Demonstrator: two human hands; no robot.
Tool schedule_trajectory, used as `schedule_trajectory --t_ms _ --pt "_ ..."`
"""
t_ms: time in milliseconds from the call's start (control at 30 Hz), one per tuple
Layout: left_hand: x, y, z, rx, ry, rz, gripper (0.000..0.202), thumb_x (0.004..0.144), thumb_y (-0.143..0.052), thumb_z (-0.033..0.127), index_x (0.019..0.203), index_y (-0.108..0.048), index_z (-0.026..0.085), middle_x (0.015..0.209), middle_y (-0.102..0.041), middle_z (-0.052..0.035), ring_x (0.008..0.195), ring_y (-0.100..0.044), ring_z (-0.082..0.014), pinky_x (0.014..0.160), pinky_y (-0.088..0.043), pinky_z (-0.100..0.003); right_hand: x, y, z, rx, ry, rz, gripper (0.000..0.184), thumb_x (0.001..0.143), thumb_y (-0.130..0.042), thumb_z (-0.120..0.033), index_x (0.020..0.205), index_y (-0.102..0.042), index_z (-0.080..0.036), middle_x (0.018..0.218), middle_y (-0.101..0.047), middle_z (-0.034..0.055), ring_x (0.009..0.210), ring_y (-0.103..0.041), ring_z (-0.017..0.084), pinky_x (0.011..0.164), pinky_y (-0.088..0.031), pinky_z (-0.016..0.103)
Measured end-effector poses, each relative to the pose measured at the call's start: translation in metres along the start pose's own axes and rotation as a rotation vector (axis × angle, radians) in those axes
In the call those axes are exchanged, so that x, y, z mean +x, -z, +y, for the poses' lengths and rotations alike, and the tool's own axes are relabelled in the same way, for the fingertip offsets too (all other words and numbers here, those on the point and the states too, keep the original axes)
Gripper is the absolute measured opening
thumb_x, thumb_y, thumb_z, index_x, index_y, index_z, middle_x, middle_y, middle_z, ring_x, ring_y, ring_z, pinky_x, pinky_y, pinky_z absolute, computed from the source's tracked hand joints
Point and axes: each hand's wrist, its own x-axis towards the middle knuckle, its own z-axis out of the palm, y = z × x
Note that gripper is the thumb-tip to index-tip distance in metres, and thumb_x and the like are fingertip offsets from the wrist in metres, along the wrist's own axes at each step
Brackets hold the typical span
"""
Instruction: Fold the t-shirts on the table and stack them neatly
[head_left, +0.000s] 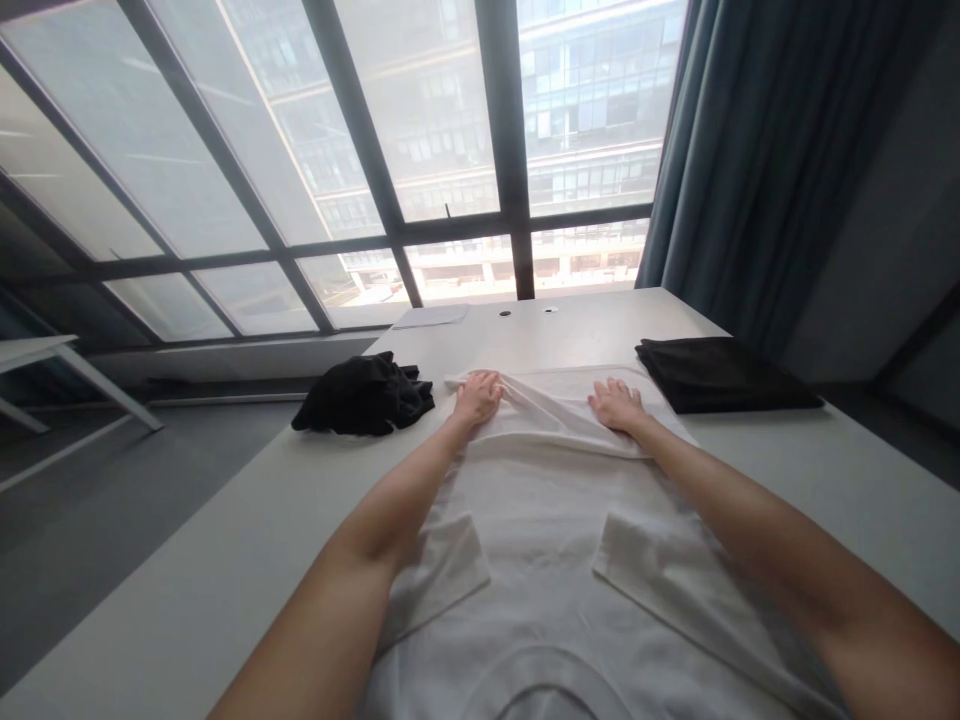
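A white T-shirt lies spread on the white table, its round collar at the bottom of the view and its sleeves turned inward. Toward the far end, part of the shirt is folded over, with creases running across it. My left hand rests on the far left of this fold, fingers slightly bent and close together on the cloth. On the right side of the fold lies my right hand, palm down with its fingers apart. The cloth under both palms is hidden.
Left of the shirt sits a crumpled black cloth; to its right lies a neatly folded black cloth. Paper lies at the far left corner of the table. Windows stand behind, with a blue curtain at right.
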Motion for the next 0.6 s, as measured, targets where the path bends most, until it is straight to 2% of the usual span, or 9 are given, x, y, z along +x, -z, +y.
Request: schedule_trajectory --t_ms 67,133,333,433,600 --pt "0.012 -0.008 -0.007 0.017 0.058 -0.013 0.055 0.101 -0.042 0.048 0.146 -0.054 0.020 0.160 -0.041 -0.0188 0.150 -0.029 -0.0400 0.117 -0.024 -0.069 0.018 -0.003 0.002 0.007 -0.011 -0.015 0.060 0.104 -0.027 -0.046 0.155 -0.039 -0.017 0.167 -0.026 0.0201 0.154 -0.023 0.035 0.119 -0.020 0.062" --pt "0.025 -0.012 -0.016 0.028 0.108 -0.028 0.057 0.100 -0.043 0.053 0.148 -0.052 0.023 0.162 -0.038 -0.0160 0.152 -0.026 -0.0402 0.118 -0.019 -0.069 0.039 -0.004 0.006 0.011 -0.010 -0.023 0.061 0.105 -0.025 -0.046 0.157 -0.036 -0.017 0.168 -0.023 0.0190 0.155 -0.019 0.033 0.121 -0.017 0.060" --pt "0.058 -0.014 -0.046 0.040 0.178 -0.085 0.067 0.097 -0.041 0.063 0.155 -0.044 0.030 0.166 -0.032 -0.0093 0.153 -0.019 -0.0431 0.119 -0.015 -0.070 0.102 -0.004 0.011 0.012 0.034 -0.019 0.059 0.104 -0.028 -0.049 0.154 -0.040 -0.021 0.168 -0.026 0.0160 0.155 -0.020 0.031 0.121 -0.017 0.058" --pt "0.064 -0.010 -0.055 0.068 0.183 -0.104 0.072 0.095 -0.041 0.068 0.156 -0.043 0.029 0.166 -0.032 -0.0103 0.153 -0.019 -0.0447 0.119 -0.015 -0.071 0.129 -0.004 0.010 0.019 0.063 -0.020 0.059 0.104 -0.029 -0.048 0.154 -0.041 -0.019 0.168 -0.026 0.0164 0.155 -0.020 0.031 0.121 -0.016 0.059" --pt "0.067 -0.009 -0.056 0.190 0.065 0.100 0.069 0.096 -0.047 0.054 0.159 -0.036 0.026 0.168 -0.027 -0.0096 0.156 -0.010 -0.0386 0.123 -0.009 -0.065 0.158 -0.008 0.012 0.016 0.071 0.022 0.058 0.103 -0.030 -0.048 0.151 -0.045 -0.019 0.165 -0.032 0.0162 0.152 -0.026 0.032 0.120 -0.020 0.058"
